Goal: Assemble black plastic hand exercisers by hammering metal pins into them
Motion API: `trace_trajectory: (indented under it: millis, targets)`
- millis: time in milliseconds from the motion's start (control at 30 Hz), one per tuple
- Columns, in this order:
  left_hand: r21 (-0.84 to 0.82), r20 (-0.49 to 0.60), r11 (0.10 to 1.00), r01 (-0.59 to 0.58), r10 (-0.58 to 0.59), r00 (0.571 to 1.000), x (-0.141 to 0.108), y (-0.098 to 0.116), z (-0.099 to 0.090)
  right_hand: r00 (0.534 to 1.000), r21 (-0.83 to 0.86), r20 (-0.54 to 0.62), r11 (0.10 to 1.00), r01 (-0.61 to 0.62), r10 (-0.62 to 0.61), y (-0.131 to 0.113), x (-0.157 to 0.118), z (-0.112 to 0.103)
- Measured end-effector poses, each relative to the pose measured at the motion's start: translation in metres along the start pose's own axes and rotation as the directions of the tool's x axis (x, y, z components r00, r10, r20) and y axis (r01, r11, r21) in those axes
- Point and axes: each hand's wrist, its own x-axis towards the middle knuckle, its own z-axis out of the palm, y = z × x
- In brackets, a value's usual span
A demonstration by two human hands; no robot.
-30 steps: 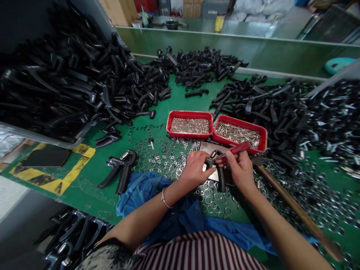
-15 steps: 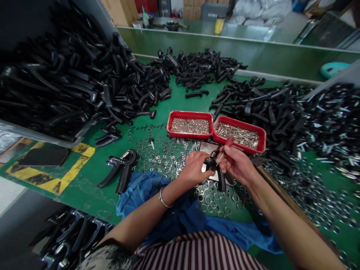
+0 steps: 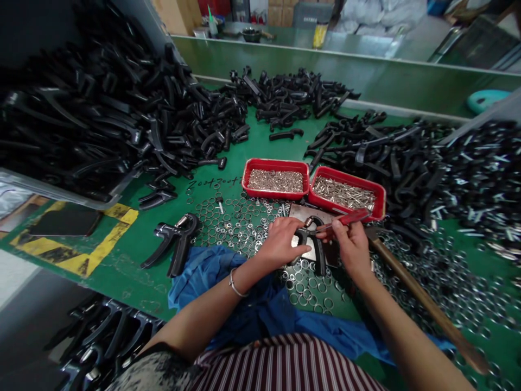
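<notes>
Over a metal plate (image 3: 299,213), my left hand (image 3: 280,243) is closed on a black hand grip (image 3: 319,252) with a small spring at its top. My right hand (image 3: 352,244) holds a red-handled tool (image 3: 354,217), its thin metal end against the upper part of that grip. Just beyond the hands are two red trays: the left one (image 3: 277,194) holds tiny metal parts, the right one (image 3: 380,203) small metal pins. Another hand grip with a spring (image 3: 177,241) lies to the left, near a blue cloth (image 3: 207,271).
Black handles (image 3: 163,119) are heaped at the left and back, more at the right. Metal rings (image 3: 228,222) are scattered around the plate. A wooden-handled hammer (image 3: 427,298) lies right of my right hand. A dark phone (image 3: 65,223) rests at the far left.
The red-handled tool has swung from upright to lying nearly level, pointing left. My right hand has turned and shifted slightly down and right. My left hand has barely moved.
</notes>
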Motion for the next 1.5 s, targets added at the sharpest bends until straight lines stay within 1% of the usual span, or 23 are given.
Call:
trace_trajectory:
  millis: [67, 133, 200, 267, 333, 367, 433, 533, 600, 667, 733, 767, 800, 867, 933, 1000, 1067, 1200, 1267, 1333, 1400, 1467, 1500]
  targets:
    - [0.001, 0.000, 1.000, -0.001, 0.001, 1.000, 0.000, -0.001, 0.000, 0.999, -0.065, -0.019, 0.998, 0.027, -0.028, -0.001, -0.002, 0.002]
    - [0.002, 0.002, 1.000, -0.002, 0.002, 1.000, 0.000, -0.002, 0.000, 0.997, -0.198, -0.023, 0.978, 0.072, -0.078, -0.002, -0.007, 0.004]
    - [0.004, 0.004, 1.000, -0.009, 0.009, 1.000, 0.001, -0.002, 0.001, 0.987, -0.412, 0.025, 0.898, 0.156, -0.160, -0.004, -0.009, 0.006]
    - [0.007, 0.006, 1.000, -0.021, 0.021, 1.000, 0.001, -0.002, 0.000, 0.968, -0.605, 0.121, 0.757, 0.248, -0.220, -0.005, -0.007, 0.006]
    - [0.019, 0.008, 0.999, -0.026, 0.026, 1.000, 0.001, 0.000, -0.001, 0.958, -0.682, 0.194, 0.673, 0.287, -0.212, -0.007, 0.000, 0.007]
    - [0.029, 0.012, 0.999, -0.023, 0.023, 1.000, 0.001, 0.002, -0.002, 0.959, -0.676, 0.214, 0.680, 0.284, -0.188, -0.010, 0.004, 0.007]
    - [0.059, 0.025, 0.998, -0.012, 0.011, 1.000, 0.002, 0.006, -0.004, 0.963, -0.589, 0.232, 0.768, 0.251, -0.136, -0.018, 0.008, 0.011]
    - [0.110, 0.036, 0.994, -0.009, 0.005, 0.999, 0.003, 0.012, -0.007, 0.966, -0.228, 0.235, 0.960, 0.162, -0.108, -0.039, 0.000, 0.020]
    - [0.138, 0.028, 0.990, -0.019, 0.015, 0.999, 0.003, 0.014, -0.009, 0.960, 0.033, 0.250, 0.993, 0.118, -0.122, -0.054, -0.011, 0.022]
    - [0.151, 0.025, 0.988, -0.020, 0.017, 1.000, 0.003, 0.015, -0.010, 0.964, 0.130, 0.230, 0.985, 0.110, -0.138, -0.061, -0.020, 0.010]
    - [0.145, 0.034, 0.989, -0.008, 0.003, 0.999, 0.002, 0.014, -0.010, 0.982, -0.002, 0.155, 0.994, 0.106, -0.105, -0.053, -0.025, -0.016]
    - [0.137, 0.039, 0.991, 0.001, -0.006, 0.999, 0.002, 0.013, -0.009, 0.990, -0.148, 0.119, 0.985, 0.086, -0.068, -0.044, -0.027, -0.033]
    - [0.128, 0.044, 0.992, 0.006, -0.011, 0.999, 0.002, 0.012, -0.009, 0.994, -0.348, 0.104, 0.935, 0.060, -0.026, -0.034, -0.029, -0.051]
    - [0.116, 0.039, 0.993, 0.013, -0.018, 0.999, 0.001, 0.009, -0.007, 0.990, -0.680, 0.139, 0.730, 0.072, 0.032, -0.014, -0.035, -0.084]
    - [0.118, 0.031, 0.993, 0.012, -0.015, 0.999, 0.000, 0.006, -0.006, 0.980, -0.831, 0.194, 0.527, 0.181, -0.031, -0.002, -0.043, -0.102]
    - [0.130, 0.036, 0.992, 0.002, -0.007, 0.999, 0.000, 0.006, -0.006, 0.949, -0.848, 0.261, 0.429, 0.312, -0.175, -0.002, -0.047, -0.100]
    - [0.143, 0.052, 0.990, -0.005, -0.002, 0.999, 0.000, 0.007, -0.006, 0.899, -0.800, 0.351, 0.415, 0.433, -0.262, -0.007, -0.042, -0.083]
    - [0.169, 0.068, 0.986, 0.003, -0.015, 0.998, 0.001, 0.011, -0.008, 0.783, -0.676, 0.582, 0.405, 0.615, -0.217, -0.005, -0.018, -0.040]
    - [0.177, 0.061, 0.984, 0.004, -0.015, 0.998, 0.001, 0.011, -0.008, 0.739, -0.646, 0.648, 0.381, 0.662, -0.185, 0.002, -0.021, -0.032]
    - [0.177, 0.051, 0.984, -0.001, -0.008, 0.999, 0.002, 0.010, -0.008, 0.708, -0.619, 0.686, 0.375, 0.690, -0.168, 0.006, -0.042, -0.039]
    - [0.169, 0.044, 0.986, -0.008, 0.000, 0.999, 0.001, 0.008, -0.007, 0.662, -0.569, 0.735, 0.401, 0.718, -0.144, 0.002, -0.075, -0.055]
    - [0.162, 0.038, 0.987, -0.010, 0.004, 0.999, 0.000, 0.008, -0.006, 0.573, -0.468, 0.813, 0.469, 0.749, -0.104, -0.008, -0.108, -0.074]
    - [0.164, 0.038, 0.986, -0.013, 0.006, 0.999, -0.001, 0.008, -0.005, 0.560, -0.445, 0.824, 0.510, 0.735, -0.088, -0.013, -0.121, -0.082]
